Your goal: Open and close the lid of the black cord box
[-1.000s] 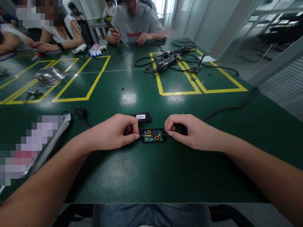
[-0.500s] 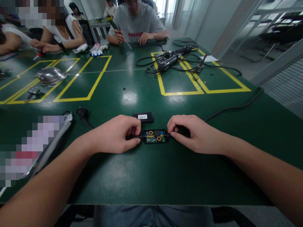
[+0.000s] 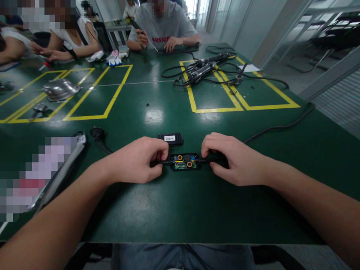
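Note:
An open black plastic case (image 3: 172, 167) lies on the green table with a green circuit board (image 3: 180, 165) inside, which carries copper-wound coils and coloured wires. Black cable runs out of both ends. My left hand (image 3: 140, 159) is curled round the left cable (image 3: 166, 162), thumb below and fingers above. On the other side my right hand (image 3: 233, 157) has thumb and fingers apart around the right cable (image 3: 206, 160). Just behind the case rests its ribbed black cover (image 3: 177, 139) with a white label.
A power plug (image 3: 97, 133) lies beyond my left forearm, near a blurred plastic bag (image 3: 60, 176). Corded electric screwdrivers (image 3: 201, 73) and a metal shell (image 3: 60, 90) sit farther back. Across the table a person (image 3: 165, 30) holds a tool.
My right hand's thumb and fingers have parted and drawn back slightly from the case, baring more cable. My left thumb has slid back a little. The case has hardly moved.

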`<state>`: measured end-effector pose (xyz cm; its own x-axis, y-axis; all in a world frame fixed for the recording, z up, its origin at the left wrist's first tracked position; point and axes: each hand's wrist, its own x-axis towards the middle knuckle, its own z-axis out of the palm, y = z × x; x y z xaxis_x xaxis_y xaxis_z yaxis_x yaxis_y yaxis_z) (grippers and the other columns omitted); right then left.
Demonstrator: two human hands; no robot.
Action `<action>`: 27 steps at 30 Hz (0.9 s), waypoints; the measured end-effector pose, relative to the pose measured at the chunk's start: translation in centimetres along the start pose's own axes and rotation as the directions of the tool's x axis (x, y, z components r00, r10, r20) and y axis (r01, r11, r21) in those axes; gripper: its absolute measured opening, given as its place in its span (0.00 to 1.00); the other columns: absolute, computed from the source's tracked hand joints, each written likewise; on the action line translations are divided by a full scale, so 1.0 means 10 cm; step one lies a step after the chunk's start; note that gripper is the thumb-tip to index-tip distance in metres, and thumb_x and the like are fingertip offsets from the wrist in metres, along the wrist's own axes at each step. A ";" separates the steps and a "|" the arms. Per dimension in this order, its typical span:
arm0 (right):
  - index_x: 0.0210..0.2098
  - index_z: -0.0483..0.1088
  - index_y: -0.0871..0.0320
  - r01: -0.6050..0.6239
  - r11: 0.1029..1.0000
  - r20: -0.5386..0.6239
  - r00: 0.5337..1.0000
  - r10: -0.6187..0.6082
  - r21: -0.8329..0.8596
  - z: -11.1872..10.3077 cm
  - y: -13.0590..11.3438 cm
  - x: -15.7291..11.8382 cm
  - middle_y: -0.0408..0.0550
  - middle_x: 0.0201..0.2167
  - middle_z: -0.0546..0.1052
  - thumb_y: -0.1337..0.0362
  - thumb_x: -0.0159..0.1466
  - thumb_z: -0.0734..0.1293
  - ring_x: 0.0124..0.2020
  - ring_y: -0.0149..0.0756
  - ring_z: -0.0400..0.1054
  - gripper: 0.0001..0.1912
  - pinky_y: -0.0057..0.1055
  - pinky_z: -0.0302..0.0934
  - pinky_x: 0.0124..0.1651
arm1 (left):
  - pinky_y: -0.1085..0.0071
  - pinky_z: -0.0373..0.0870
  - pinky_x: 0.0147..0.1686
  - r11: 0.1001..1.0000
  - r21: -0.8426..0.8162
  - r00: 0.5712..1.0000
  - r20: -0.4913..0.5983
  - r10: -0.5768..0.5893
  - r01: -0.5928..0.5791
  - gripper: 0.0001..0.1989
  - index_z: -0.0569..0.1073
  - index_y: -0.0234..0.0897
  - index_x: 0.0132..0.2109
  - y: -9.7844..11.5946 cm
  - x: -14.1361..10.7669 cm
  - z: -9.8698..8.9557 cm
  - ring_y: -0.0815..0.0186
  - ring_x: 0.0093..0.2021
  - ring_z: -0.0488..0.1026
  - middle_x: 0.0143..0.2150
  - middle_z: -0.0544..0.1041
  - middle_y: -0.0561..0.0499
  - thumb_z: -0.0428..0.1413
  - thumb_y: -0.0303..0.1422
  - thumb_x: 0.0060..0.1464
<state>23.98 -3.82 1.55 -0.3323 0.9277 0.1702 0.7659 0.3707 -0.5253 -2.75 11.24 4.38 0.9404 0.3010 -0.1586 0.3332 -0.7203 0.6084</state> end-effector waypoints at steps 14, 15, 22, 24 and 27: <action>0.39 0.69 0.54 0.025 0.999 0.011 1.000 -0.024 -0.045 0.01 0.00 -0.01 0.49 0.36 0.76 0.72 0.61 0.67 0.37 0.42 0.70 0.08 0.37 0.61 0.41 | 0.69 0.56 0.28 1.000 0.016 1.000 -0.003 0.003 -0.003 0.04 0.70 0.40 0.34 0.00 0.00 0.00 0.67 0.25 0.66 0.26 0.71 0.56 0.58 0.29 0.50; 0.39 0.69 0.54 0.023 0.999 0.011 1.000 -0.022 -0.047 0.01 0.00 -0.01 0.49 0.36 0.76 0.71 0.61 0.67 0.37 0.42 0.70 0.08 0.37 0.61 0.41 | 0.69 0.56 0.28 1.000 0.014 1.000 -0.002 0.003 -0.003 0.04 0.70 0.40 0.34 0.00 0.00 0.00 0.67 0.25 0.66 0.26 0.71 0.56 0.58 0.29 0.50; 0.38 0.69 0.54 0.017 0.999 0.015 1.000 -0.016 -0.042 0.00 -0.01 0.00 0.48 0.36 0.76 0.71 0.61 0.67 0.36 0.41 0.69 0.08 0.37 0.60 0.40 | 0.70 0.57 0.28 1.000 0.008 1.000 0.005 -0.010 0.010 0.03 0.72 0.40 0.35 0.01 -0.01 -0.01 0.68 0.25 0.66 0.26 0.71 0.57 0.60 0.30 0.54; 0.38 0.69 0.54 0.009 0.999 0.013 1.000 -0.009 -0.037 -0.01 -0.01 0.00 0.48 0.36 0.76 0.70 0.61 0.68 0.36 0.41 0.70 0.07 0.37 0.60 0.40 | 0.70 0.58 0.28 1.000 0.026 1.000 -0.012 -0.012 0.012 0.04 0.73 0.40 0.35 0.02 -0.01 -0.01 0.68 0.25 0.66 0.27 0.72 0.57 0.61 0.32 0.56; 0.38 0.70 0.54 0.003 0.999 0.011 1.000 -0.003 -0.036 0.00 -0.02 0.00 0.48 0.36 0.77 0.68 0.63 0.69 0.36 0.41 0.70 0.04 0.37 0.60 0.40 | 0.70 0.58 0.29 0.996 0.086 0.999 -0.047 -0.004 0.008 0.05 0.75 0.39 0.37 0.02 -0.01 0.00 0.68 0.27 0.67 0.28 0.74 0.56 0.64 0.33 0.57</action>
<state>23.86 -3.87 1.67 -0.3408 0.9260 0.1623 0.7842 0.3752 -0.4942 -2.74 11.10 4.52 0.9348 0.3328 -0.1238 0.3450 -0.7688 0.5384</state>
